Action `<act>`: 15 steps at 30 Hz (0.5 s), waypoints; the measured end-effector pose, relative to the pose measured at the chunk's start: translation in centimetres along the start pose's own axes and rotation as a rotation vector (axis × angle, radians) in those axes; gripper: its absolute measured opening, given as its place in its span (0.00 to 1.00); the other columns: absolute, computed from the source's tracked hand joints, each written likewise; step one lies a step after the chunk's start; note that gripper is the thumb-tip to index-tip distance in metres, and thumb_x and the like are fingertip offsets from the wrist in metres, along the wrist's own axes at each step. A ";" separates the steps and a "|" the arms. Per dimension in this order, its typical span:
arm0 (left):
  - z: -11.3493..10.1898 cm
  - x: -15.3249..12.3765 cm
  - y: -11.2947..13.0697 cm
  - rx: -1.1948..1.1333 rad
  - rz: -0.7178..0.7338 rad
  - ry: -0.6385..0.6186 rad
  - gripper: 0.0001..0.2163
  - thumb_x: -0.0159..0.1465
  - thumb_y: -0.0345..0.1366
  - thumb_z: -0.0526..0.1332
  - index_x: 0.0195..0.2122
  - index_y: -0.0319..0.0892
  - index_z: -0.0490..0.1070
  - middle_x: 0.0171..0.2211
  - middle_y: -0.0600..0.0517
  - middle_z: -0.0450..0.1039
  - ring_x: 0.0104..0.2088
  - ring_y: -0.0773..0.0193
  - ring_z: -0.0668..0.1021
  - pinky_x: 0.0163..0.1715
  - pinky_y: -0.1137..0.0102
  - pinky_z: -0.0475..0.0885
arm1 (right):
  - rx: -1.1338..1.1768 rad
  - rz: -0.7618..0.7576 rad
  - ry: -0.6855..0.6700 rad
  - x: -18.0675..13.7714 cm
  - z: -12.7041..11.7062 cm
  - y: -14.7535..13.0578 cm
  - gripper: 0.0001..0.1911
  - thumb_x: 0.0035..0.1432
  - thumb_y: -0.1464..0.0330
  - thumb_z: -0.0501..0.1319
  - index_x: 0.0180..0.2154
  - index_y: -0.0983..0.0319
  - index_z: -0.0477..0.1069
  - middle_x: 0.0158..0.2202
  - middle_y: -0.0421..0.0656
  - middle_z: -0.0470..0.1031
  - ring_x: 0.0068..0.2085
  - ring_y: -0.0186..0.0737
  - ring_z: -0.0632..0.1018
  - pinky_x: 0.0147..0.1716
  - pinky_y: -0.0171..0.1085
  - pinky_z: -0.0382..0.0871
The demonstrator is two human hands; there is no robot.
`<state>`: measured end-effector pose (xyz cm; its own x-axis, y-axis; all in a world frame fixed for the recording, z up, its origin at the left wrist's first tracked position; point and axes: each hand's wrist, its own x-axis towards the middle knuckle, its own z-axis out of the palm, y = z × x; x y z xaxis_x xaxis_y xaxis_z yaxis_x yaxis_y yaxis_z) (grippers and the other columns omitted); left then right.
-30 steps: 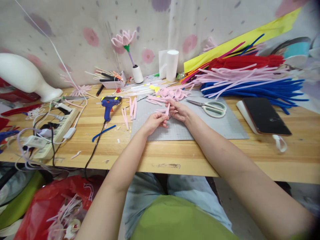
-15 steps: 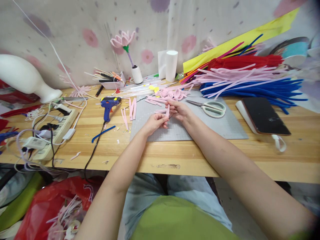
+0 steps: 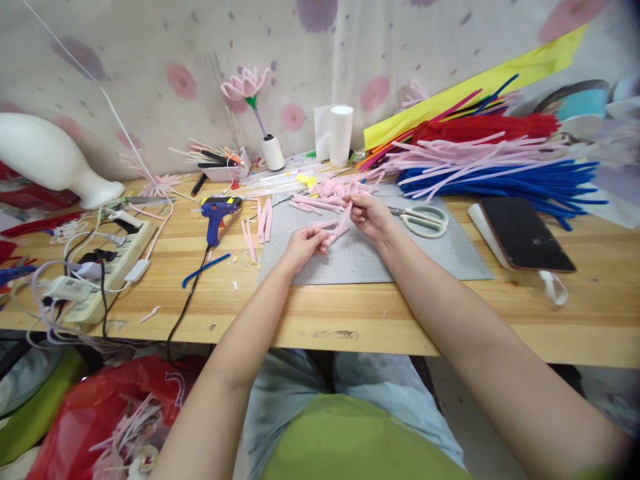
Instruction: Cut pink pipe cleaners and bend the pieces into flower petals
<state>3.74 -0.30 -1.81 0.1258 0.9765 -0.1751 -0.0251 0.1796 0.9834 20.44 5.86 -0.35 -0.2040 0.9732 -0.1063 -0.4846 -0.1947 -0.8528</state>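
Between my hands, a pink pipe cleaner stretches at a slant over the grey cutting mat. My left hand pinches its lower end, fingers closed. The upper end is gripped by the fingertips of my right hand. Whether it is one strand or several together, I cannot tell. Just behind lie a heap of shaped pink pipe-cleaner pieces and some short pink lengths. Scissors with pale handles rest on the mat, right of my right hand.
A blue glue gun with its cord stands left of the mat, near cut pink strips. A power strip lies further left. Bundles of blue pipe cleaners and a phone sit at right. A pink flower stands behind.
My right hand has moved right and slightly up, away from my left. The pink pipe cleaner, upright between close fingers before, now spans the wider gap at a slant.
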 end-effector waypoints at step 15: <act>-4.4 6.0 2.6 1.372 0.363 0.247 0.12 0.59 0.29 0.54 0.43 0.41 0.71 0.48 0.43 0.68 0.51 0.53 0.68 0.48 0.62 0.63 | -0.490 -0.033 0.046 -0.5 -0.1 1.4 0.07 0.47 0.71 0.64 0.32 0.67 0.74 0.18 0.38 0.69 0.14 0.23 0.63 0.11 0.26 0.51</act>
<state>0.07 6.52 -0.45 0.1442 0.9634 0.2260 0.9564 -0.1944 0.2180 19.99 5.16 -1.57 -0.1523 0.9844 -0.0879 -0.0312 -0.0937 -0.9951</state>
